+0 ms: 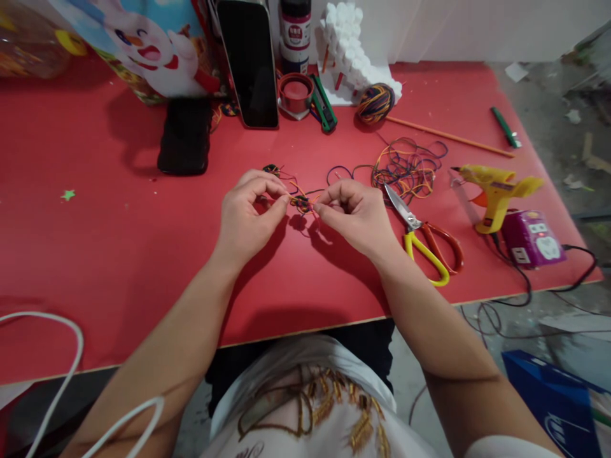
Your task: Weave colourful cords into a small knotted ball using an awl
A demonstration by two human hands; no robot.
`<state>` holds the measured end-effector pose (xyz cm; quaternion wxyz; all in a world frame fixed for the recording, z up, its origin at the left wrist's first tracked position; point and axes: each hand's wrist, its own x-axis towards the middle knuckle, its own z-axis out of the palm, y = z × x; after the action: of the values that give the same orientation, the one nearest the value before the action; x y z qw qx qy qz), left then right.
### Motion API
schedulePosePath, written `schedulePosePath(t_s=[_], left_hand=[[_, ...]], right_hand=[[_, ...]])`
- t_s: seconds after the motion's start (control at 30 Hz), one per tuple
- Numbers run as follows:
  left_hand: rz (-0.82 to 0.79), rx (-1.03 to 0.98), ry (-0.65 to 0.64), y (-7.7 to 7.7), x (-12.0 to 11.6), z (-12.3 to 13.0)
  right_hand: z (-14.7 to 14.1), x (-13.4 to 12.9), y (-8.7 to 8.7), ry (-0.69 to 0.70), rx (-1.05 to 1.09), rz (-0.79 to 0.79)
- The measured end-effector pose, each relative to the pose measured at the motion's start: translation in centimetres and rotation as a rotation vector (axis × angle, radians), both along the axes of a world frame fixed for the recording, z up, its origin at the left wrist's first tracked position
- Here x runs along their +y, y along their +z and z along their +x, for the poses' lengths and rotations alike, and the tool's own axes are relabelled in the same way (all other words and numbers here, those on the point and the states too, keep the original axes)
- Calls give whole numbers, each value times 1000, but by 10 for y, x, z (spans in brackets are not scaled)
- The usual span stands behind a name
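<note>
Between my hands, a little above the red table, is a small knotted piece of multicoloured cord (300,203) in yellow, dark and pink strands. My left hand (252,216) pinches its left side with thumb and forefinger. On the other side, my right hand (356,213) grips the cord's right end in a closed pinch. Behind my left fingertips lies a small dark woven cord piece (272,170). Loose cord runs from behind my right hand to a tangled heap of cord (408,166). Scissors (420,235) with one yellow and one red handle lie beside my right wrist.
A yellow glue gun (496,191) leans by a purple box (533,238) at the right. Along the back are a phone (251,63), a black case (185,137), a green cutter (324,105), a cord ball (375,104) and a thin stick (449,135).
</note>
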<state>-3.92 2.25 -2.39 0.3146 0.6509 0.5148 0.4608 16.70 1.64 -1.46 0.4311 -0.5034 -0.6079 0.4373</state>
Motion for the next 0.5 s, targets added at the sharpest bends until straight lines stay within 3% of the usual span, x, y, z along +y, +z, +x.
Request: schedulePosePath(t_s=[0.5], left_hand=[[-3,26,50,-5,2,-1]], right_hand=[[-6,-5,-4,102,-90,12]])
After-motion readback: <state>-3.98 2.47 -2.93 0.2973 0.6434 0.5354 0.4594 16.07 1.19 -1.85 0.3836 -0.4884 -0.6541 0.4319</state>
